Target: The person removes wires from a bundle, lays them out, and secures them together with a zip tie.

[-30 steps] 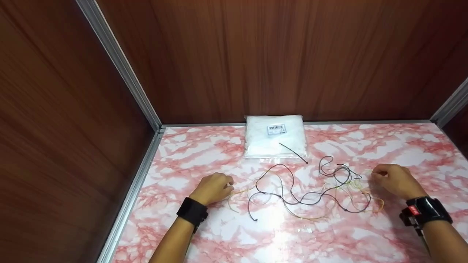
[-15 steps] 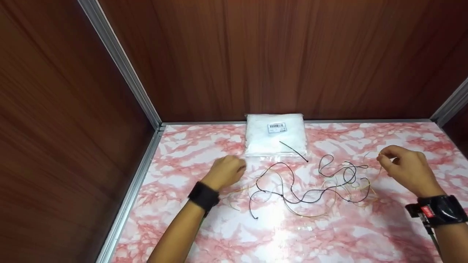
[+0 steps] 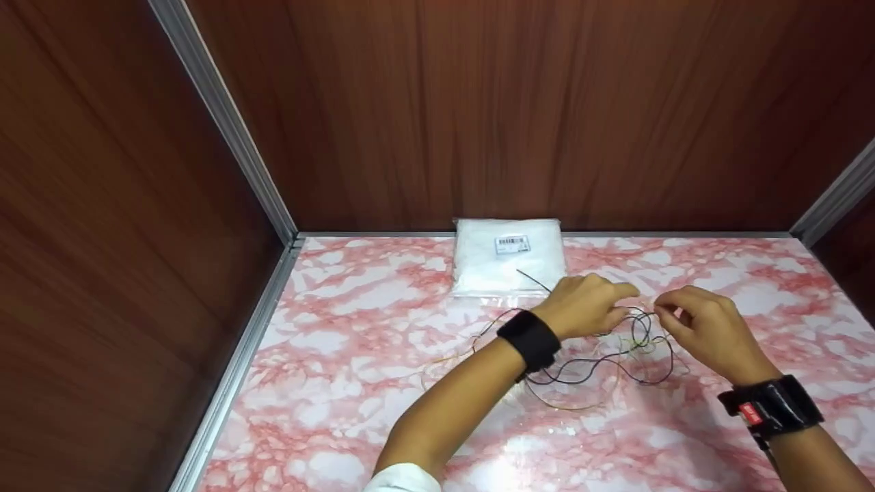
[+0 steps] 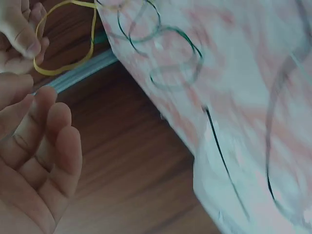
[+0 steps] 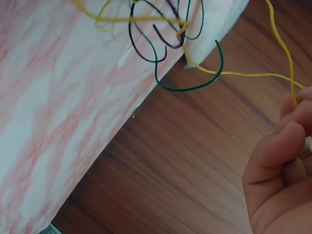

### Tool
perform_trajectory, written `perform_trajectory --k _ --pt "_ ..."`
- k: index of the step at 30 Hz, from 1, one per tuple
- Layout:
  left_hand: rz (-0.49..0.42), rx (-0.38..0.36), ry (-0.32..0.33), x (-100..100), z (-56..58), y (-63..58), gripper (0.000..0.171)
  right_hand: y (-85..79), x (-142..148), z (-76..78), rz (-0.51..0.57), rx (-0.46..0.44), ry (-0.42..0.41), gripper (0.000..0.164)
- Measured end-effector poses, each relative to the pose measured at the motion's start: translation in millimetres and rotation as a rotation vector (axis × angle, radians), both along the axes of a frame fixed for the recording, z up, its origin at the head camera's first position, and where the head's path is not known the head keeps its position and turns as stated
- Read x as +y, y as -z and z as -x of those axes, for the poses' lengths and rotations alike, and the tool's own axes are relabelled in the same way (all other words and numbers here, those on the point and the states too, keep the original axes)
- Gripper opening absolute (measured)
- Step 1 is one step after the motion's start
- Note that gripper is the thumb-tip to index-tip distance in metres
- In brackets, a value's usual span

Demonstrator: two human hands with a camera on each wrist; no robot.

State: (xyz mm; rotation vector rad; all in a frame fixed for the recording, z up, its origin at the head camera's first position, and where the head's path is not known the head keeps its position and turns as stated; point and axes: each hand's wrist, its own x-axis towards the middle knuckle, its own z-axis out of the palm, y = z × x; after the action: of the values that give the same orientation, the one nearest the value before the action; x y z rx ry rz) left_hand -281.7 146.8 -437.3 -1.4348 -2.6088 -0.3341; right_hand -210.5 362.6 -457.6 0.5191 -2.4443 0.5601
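My right hand (image 3: 711, 328) is raised over the right side of the table, its thumb and fingertips pinching a yellow wire (image 5: 285, 44). In the left wrist view that wire hangs in a loop between the two hands. Reaching across from the left, my left hand (image 3: 588, 305) has its fingers spread and loosely bent, close to the right fingertips. Nothing shows in its grasp. A green wire (image 5: 190, 89) and dark wires (image 3: 574, 381) lie tangled with the yellow one on the table below. My left hand and forearm hide part of the tangle.
A clear bag (image 3: 472, 263) with white contents and a barcode label (image 3: 513, 244) lies against the back wall. A thin black strip (image 4: 222, 151) with a small head, like a cable tie, rests partly on it. Wood-grain panels enclose the marbled table (image 3: 342, 383).
My left hand has left the wire ends at the left and crossed over to beside the right hand. The right hand has lifted the yellow wire, swung right, then come back left.
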Motion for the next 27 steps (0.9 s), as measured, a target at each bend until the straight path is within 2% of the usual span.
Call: perform_trajectory --k 2,4,7,10,12,17,21,27 --pt "0.011 -0.024 -0.007 13.3 -0.8 1.8 0.032 0.5 -2.8 0.1 0.026 -0.017 -0.024 0.015" --pt "-0.003 -0.05 -0.002 21.4 -0.6 3.2 0.027 0.8 -4.8 0.1 0.059 -0.029 -0.045 0.016" --pt "-0.094 -0.139 0.017 27.1 1.6 5.7 0.023 1.8 -5.6 -0.5 0.088 -0.036 -0.064 0.017" --pt "-0.202 -0.257 0.048 28.5 4.6 10.4 0.023 4.5 -5.4 -2.4 0.102 -0.041 -0.075 0.015" --pt "-0.251 -0.301 0.052 28.9 6.2 14.2 0.025 7.4 -3.9 -3.8 0.103 -0.052 -0.074 0.014" --pt "-0.316 -0.318 0.05 25.9 9.5 19.8 0.019 13.8 -1.5 -1.4 0.137 -0.068 -0.069 0.01" --pt "-0.312 -0.316 0.058 25.3 8.2 20.1 0.015 18.9 0.5 3.6 0.168 -0.095 -0.034 0.009" --pt "-0.291 -0.339 0.081 28.2 2.1 15.5 0.016 26.6 2.4 12.2 0.094 -0.149 0.009 0.012"
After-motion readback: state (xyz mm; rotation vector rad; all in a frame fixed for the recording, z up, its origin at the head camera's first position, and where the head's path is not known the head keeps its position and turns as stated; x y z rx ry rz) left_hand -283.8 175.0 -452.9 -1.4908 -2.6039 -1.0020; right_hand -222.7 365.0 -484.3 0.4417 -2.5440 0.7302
